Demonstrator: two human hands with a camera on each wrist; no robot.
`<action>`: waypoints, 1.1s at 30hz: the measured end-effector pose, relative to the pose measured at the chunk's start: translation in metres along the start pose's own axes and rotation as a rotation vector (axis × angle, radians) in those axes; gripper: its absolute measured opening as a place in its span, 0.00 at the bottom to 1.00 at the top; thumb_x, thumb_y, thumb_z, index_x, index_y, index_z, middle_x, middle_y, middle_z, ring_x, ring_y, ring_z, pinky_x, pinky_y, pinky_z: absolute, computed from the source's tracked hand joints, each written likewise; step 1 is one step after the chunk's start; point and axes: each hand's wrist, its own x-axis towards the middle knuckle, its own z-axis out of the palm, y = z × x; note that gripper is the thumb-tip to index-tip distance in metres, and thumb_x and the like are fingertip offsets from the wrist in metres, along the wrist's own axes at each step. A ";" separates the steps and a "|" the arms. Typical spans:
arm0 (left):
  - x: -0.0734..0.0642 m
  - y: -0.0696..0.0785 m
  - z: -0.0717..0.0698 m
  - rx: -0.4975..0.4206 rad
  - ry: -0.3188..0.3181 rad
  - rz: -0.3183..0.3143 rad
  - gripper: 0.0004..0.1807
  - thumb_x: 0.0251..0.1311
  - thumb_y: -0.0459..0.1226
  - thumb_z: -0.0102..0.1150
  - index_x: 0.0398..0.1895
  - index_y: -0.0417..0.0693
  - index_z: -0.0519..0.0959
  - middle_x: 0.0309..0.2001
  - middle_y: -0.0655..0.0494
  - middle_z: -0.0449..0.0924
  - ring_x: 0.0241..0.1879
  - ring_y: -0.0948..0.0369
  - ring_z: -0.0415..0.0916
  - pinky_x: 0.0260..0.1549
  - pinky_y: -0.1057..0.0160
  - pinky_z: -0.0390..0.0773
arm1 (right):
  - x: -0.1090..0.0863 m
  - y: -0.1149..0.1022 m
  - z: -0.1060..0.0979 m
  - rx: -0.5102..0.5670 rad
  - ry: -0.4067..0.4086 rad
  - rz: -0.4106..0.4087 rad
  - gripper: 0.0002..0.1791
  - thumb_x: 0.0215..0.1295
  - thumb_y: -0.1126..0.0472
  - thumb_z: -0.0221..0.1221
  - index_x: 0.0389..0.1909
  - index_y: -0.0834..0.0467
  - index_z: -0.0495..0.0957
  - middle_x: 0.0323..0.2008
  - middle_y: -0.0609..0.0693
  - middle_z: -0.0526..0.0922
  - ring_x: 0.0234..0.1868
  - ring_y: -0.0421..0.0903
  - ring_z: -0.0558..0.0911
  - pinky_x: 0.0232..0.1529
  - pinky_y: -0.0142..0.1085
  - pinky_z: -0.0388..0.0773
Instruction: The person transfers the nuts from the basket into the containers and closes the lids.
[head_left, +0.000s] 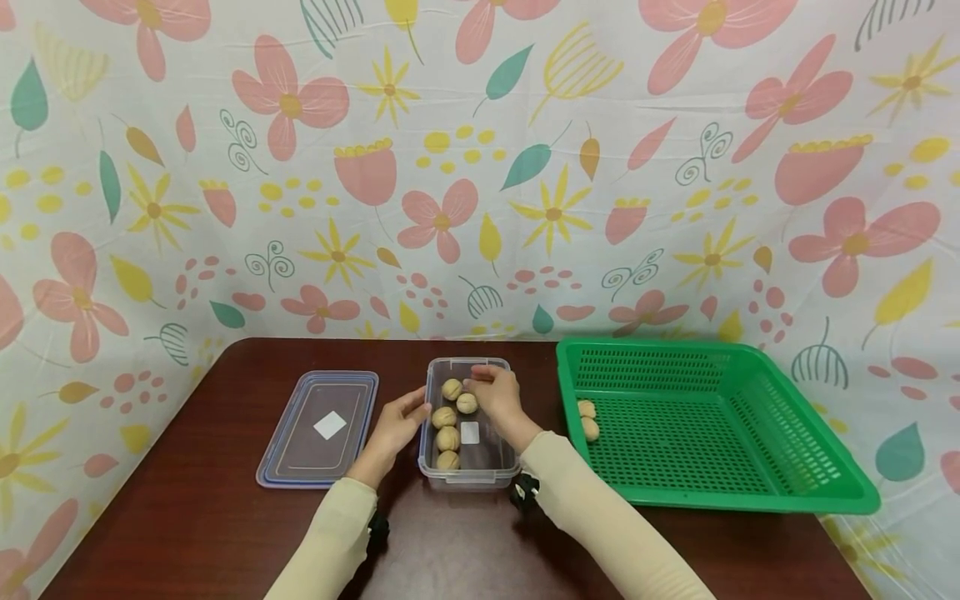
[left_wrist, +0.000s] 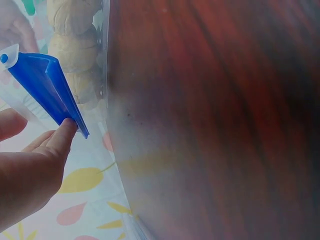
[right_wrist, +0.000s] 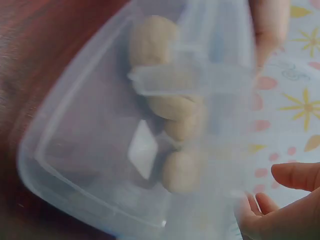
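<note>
A clear plastic container (head_left: 487,478) stands mid-table with several walnuts (head_left: 447,438) inside, mostly lined along its left side, and a white label (head_left: 469,432) on its floor. My left hand (head_left: 397,423) is at the container's left wall; in the left wrist view its straight fingertip touches the hanging blue latch flap (left_wrist: 47,82), thumb held apart. My right hand (head_left: 498,400) reaches over the container's far end, close to a walnut (head_left: 467,403). In the right wrist view its thumb and fingers (right_wrist: 295,175) are spread apart with nothing between them.
To the left lies a blue-edged clear lid (head_left: 307,417) with a white label. A green plastic basket (head_left: 750,502) stands at the right, two walnuts (head_left: 590,429) near its left wall. Behind the dark wooden table (head_left: 210,517) hangs a flowered cloth (head_left: 442,275).
</note>
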 end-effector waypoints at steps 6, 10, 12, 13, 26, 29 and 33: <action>-0.001 0.000 0.000 0.002 0.001 0.016 0.23 0.69 0.35 0.52 0.66 0.40 0.69 0.62 0.40 0.72 0.61 0.47 0.69 0.59 0.46 0.69 | 0.004 -0.017 -0.009 0.056 -0.033 -0.006 0.17 0.64 0.67 0.61 0.52 0.68 0.78 0.47 0.62 0.80 0.49 0.57 0.79 0.49 0.44 0.79; -0.001 0.000 -0.001 0.005 0.004 0.021 0.23 0.69 0.34 0.52 0.66 0.40 0.69 0.63 0.40 0.71 0.63 0.46 0.66 0.60 0.46 0.68 | 0.008 -0.028 -0.017 0.066 -0.046 -0.013 0.17 0.64 0.66 0.61 0.53 0.66 0.78 0.48 0.61 0.80 0.50 0.56 0.79 0.50 0.45 0.77; 0.000 -0.001 -0.001 0.003 0.005 0.021 0.23 0.69 0.34 0.52 0.66 0.40 0.69 0.62 0.40 0.71 0.63 0.47 0.67 0.60 0.47 0.68 | 0.010 -0.034 -0.021 0.060 -0.052 -0.021 0.17 0.64 0.66 0.61 0.53 0.66 0.78 0.48 0.61 0.80 0.50 0.56 0.79 0.51 0.46 0.77; 0.000 -0.001 0.000 0.002 0.005 0.022 0.23 0.69 0.34 0.52 0.66 0.40 0.69 0.62 0.40 0.72 0.62 0.46 0.69 0.60 0.47 0.69 | 0.011 -0.036 -0.023 0.058 -0.055 -0.022 0.17 0.64 0.66 0.61 0.53 0.66 0.78 0.49 0.61 0.80 0.50 0.56 0.79 0.51 0.46 0.77; 0.001 -0.002 0.001 -0.005 0.006 0.017 0.24 0.69 0.35 0.52 0.67 0.42 0.69 0.60 0.40 0.74 0.55 0.48 0.75 0.57 0.47 0.72 | 0.025 -0.057 -0.065 0.077 -0.089 -0.025 0.21 0.67 0.62 0.58 0.59 0.64 0.74 0.57 0.62 0.76 0.58 0.55 0.74 0.60 0.46 0.71; 0.001 -0.002 0.000 -0.013 0.007 0.014 0.24 0.69 0.35 0.53 0.67 0.42 0.69 0.60 0.40 0.74 0.56 0.48 0.75 0.57 0.48 0.72 | 0.029 -0.058 -0.079 0.060 -0.083 -0.038 0.21 0.68 0.62 0.57 0.60 0.65 0.73 0.58 0.62 0.75 0.59 0.55 0.73 0.62 0.46 0.69; 0.001 -0.002 0.000 -0.017 0.005 0.015 0.24 0.69 0.35 0.52 0.67 0.43 0.69 0.60 0.41 0.73 0.57 0.48 0.74 0.57 0.48 0.72 | 0.033 -0.057 -0.096 0.035 -0.071 -0.039 0.22 0.69 0.60 0.57 0.62 0.64 0.72 0.60 0.60 0.74 0.61 0.55 0.71 0.64 0.47 0.67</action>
